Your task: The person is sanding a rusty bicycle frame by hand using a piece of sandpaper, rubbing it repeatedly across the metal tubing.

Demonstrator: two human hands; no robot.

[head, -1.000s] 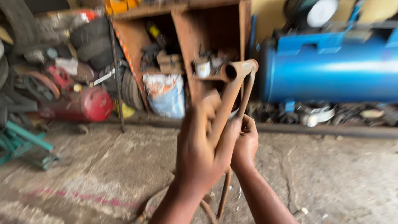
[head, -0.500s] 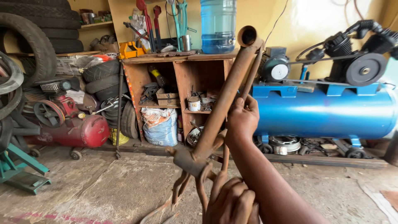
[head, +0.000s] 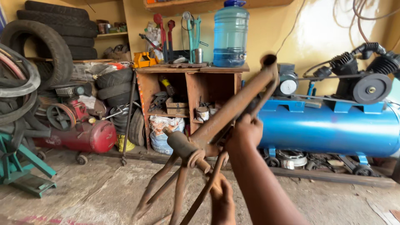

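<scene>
At centre frame, held clear of the concrete floor (head: pixel 83 196), a rusty bicycle frame (head: pixel 225 114) slants from its open tube end at upper right down to the bottom bracket (head: pixel 189 152), from which thin stays (head: pixel 166 187) splay toward the ground. Right hand (head: pixel 246 131) is wrapped closed around the tubes just below the main tube's midpoint; left hand (head: pixel 221 196) is closed on a lower thin stay. Judged from its steel tubing and rust, the frame is likely stiff, moderately heavy and rough rather than slippery, so it probably carries best by the thick main tube and near the bracket, not by the slender stay ends, which may bend or pinch fingers. Behind it stands a wooden shelf unit (head: pixel 189 83) bearing a tall translucent blue water bottle (head: pixel 230 35) with a blue cap; small cans and a cardboard box sit in its compartments, and a white printed sack (head: pixel 164 133) leans at its foot. Right of the frame lies a blue compressor tank (head: pixel 333 129); left, a red tank (head: pixel 89 137) and stacked tyres (head: pixel 50 29).
</scene>
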